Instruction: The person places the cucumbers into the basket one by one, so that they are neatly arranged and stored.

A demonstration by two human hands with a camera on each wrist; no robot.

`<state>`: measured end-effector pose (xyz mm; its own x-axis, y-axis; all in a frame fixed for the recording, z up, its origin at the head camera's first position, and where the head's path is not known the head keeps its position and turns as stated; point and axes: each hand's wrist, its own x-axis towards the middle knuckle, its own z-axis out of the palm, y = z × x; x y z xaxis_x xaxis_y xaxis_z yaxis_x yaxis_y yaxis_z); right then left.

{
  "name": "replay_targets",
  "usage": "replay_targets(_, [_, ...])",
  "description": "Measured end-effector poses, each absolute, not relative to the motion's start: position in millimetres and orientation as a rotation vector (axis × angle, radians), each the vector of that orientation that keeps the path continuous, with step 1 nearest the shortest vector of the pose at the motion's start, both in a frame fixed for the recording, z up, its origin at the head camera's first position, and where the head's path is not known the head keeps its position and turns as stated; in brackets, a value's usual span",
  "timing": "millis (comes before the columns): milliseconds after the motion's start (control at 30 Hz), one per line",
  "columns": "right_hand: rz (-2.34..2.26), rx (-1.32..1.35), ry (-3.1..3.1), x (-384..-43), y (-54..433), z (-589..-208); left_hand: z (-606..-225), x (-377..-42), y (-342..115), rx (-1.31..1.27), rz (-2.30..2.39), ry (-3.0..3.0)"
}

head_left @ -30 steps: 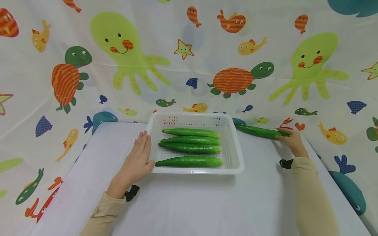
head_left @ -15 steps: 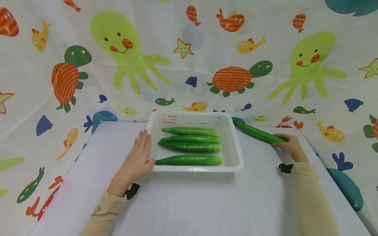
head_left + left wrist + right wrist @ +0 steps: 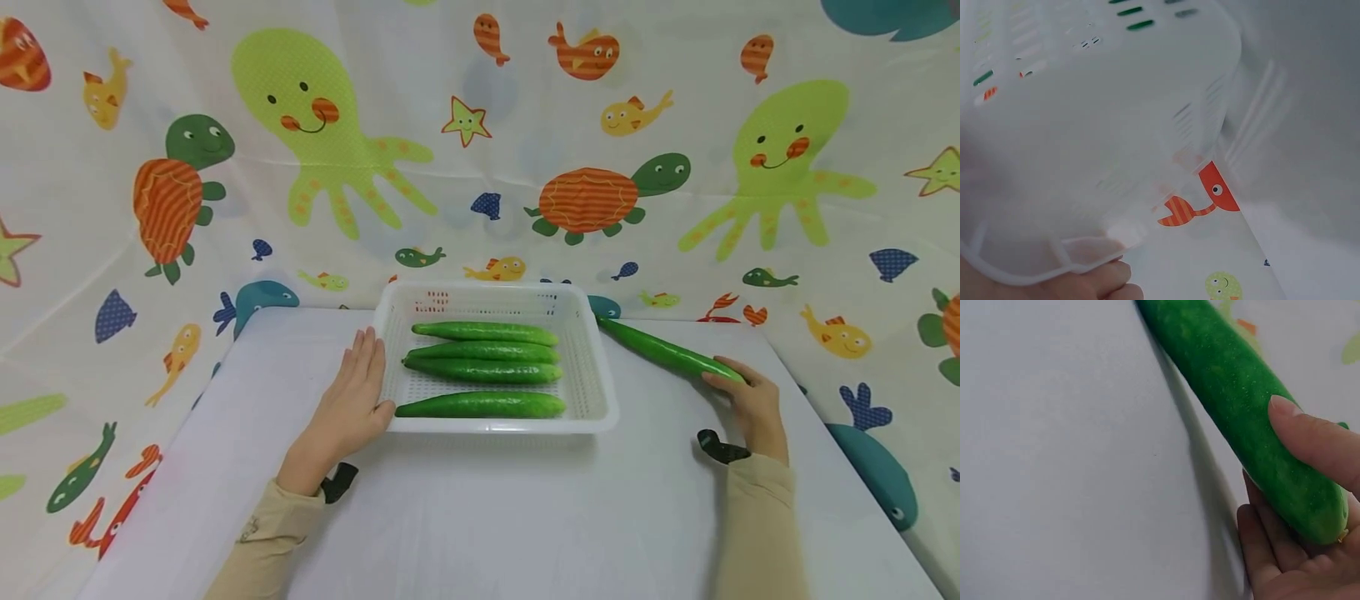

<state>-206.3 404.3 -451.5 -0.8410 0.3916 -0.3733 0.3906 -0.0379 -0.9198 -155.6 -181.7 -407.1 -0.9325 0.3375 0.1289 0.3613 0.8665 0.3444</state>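
Note:
A white perforated plastic basket (image 3: 600, 375) stands at the middle of the table with several green cucumbers (image 3: 480, 405) lying crosswise in it. My left hand (image 3: 348, 408) rests against the basket's left side, fingers straight and thumb at the front corner. In the left wrist view, the basket's wall (image 3: 1104, 125) fills most of the picture, with fingers (image 3: 1110, 278) along its lower edge. Right of the basket, my right hand (image 3: 753, 408) grips another cucumber (image 3: 660, 348) by its near end. The right wrist view shows the thumb (image 3: 1310, 437) on top and fingers underneath.
A white-covered table (image 3: 487, 517) lies under everything. Behind and beside it hangs a curtain (image 3: 450, 75) printed with sea animals. Dark wrist straps (image 3: 722, 447) show at both cuffs.
My right hand has drawn back toward me, gripping the cucumber's near end, and the cucumber slants more. The left hand and the basket stay in place.

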Motion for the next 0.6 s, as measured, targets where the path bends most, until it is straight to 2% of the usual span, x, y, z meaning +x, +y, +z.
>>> replay_targets(367, [2.231, -0.921, -1.881, -181, 399, -456, -410, -157, -180, -0.551, -0.556, -2.974])
replay_targets(600, [2.298, -0.984, -1.747, -172, 394, -444, -408, -155, -181, -0.552, -0.572, -2.974])
